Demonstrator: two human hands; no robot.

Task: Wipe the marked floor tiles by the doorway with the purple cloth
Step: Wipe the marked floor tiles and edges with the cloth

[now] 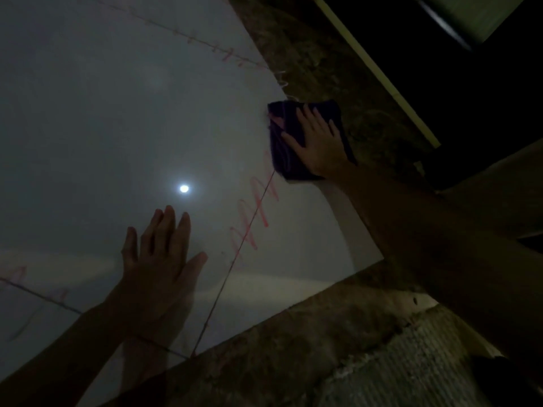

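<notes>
Since the purple cloth (pixel 283 142), folded at right of centre on the glossy floor tiles (pixel 88 113) by red marks (pixel 255 212), looks soft, light & limp, it's best pressed flat under the right hand (pixel 318 145), w/ left hand (pixel 160 259) spread, nothing held.

The left hand (pixel 160 254) is laid flat at the near left, palm down, fingers straight and lightly spread, thumb set out to the right. Its forearm is extended from the near-left corner. The right hand (pixel 318 142) is placed farther off to the right, palm down, fingers straight and spread. The right forearm is stretched in from the near right.
</notes>
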